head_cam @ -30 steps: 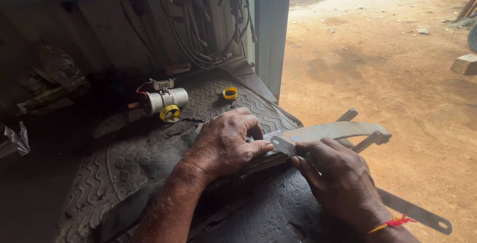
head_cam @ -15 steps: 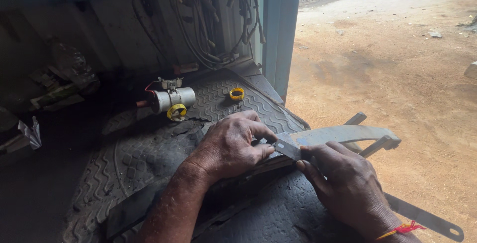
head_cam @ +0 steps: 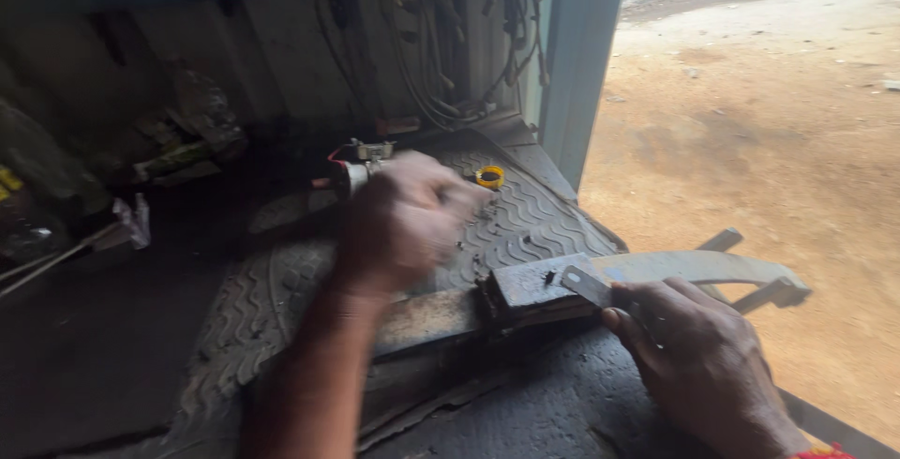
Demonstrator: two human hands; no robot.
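My left hand [head_cam: 398, 225] is blurred with motion above the ribbed black rubber sheet [head_cam: 534, 220], lifted off the work and close to a small white cylindrical part with wires [head_cam: 361, 170]. Whether it holds anything I cannot tell. My right hand [head_cam: 698, 356] grips a thin flat metal blade [head_cam: 586, 285], whose tip rests on a dark rubber piece [head_cam: 530, 285] lying on a long curved grey metal bar [head_cam: 694, 267]. A yellow ring [head_cam: 488, 177] lies on the sheet just right of my left hand.
A dark cluttered shelf with tools and scraps [head_cam: 169, 154] fills the left. Cables [head_cam: 441, 37] hang on the back wall beside a pale blue post [head_cam: 581, 56]. Sandy ground [head_cam: 769, 121] lies to the right, beyond the bench edge.
My left hand has lifted off the curved bar and swung back and left toward the white cylindrical part. My right hand stays on the blade.
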